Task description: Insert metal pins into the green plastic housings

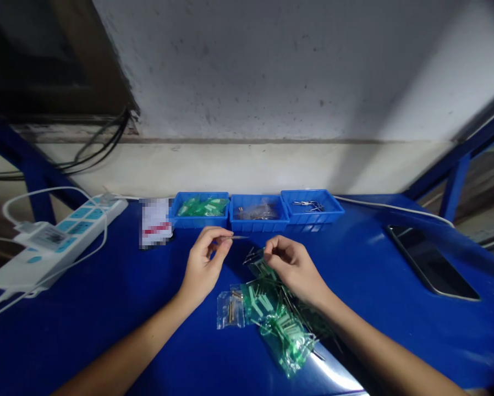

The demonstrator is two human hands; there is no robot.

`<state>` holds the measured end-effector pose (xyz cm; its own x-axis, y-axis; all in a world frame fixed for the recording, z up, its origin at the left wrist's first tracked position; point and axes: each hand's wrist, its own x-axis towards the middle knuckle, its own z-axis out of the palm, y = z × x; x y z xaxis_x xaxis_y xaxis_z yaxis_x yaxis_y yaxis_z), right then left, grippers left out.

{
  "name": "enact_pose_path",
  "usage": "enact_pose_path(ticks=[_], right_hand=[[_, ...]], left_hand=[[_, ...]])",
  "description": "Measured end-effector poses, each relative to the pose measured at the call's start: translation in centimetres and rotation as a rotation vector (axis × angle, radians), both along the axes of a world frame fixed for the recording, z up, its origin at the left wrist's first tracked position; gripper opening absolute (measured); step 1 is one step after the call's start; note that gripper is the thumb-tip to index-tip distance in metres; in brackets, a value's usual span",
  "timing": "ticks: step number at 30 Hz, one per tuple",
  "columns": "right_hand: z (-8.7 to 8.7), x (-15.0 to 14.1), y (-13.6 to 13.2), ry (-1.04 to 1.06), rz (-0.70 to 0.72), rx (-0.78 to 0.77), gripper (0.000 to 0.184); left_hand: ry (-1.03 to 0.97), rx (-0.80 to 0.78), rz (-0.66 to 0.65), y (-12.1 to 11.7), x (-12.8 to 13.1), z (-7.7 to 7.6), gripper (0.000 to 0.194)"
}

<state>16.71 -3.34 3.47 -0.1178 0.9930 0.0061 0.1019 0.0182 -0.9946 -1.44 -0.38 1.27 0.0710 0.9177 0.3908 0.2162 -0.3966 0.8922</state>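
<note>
My left hand (208, 257) pinches a thin, pale, flat piece (239, 237) between thumb and fingertips; it looks like a small clear plastic bag seen edge-on. Just to its right, my right hand (290, 264) is closed with fingertips together, and what they hold, if anything, is hidden. Under and before the right hand lies a pile of green plastic bags (288, 333) with pale strips inside, mixed with thin metal rods (287, 300). Beside the pile rests a clear bag (230, 311) with brass-coloured pins.
Three blue bins line the back: one with green bags (203, 207), one with clear bags (259, 210), one with bent metal pieces (311, 206). A white power strip (61, 242) with cables sits left, a blurred white packet (155, 223) beside the bins, a phone (431, 261) right.
</note>
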Motion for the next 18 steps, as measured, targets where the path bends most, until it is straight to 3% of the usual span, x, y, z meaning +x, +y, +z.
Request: enact_pose_path(ticks=[3, 6, 14, 18], right_hand=[[-0.1, -0.2, -0.2, 0.113, 0.077, -0.055, 0.017], [-0.1, -0.5, -0.3, 0.211, 0.142, -0.082, 0.025], [-0.4, -0.3, -0.2, 0.226, 0.093, -0.045, 0.016], [-0.6, -0.2, -0.1, 0.169, 0.100, -0.059, 0.015]], left_hand=[[0.112, 0.195, -0.020, -0.6, 0.0, 0.2, 0.013], [0.143, 0.251, -0.118, -1.2, 0.1, 0.2, 0.020], [0.133, 0.138, -0.388, -1.3, 0.3, 0.9, 0.026], [0.038, -0.036, -0.482, -1.3, 0.0, 0.8, 0.020]])
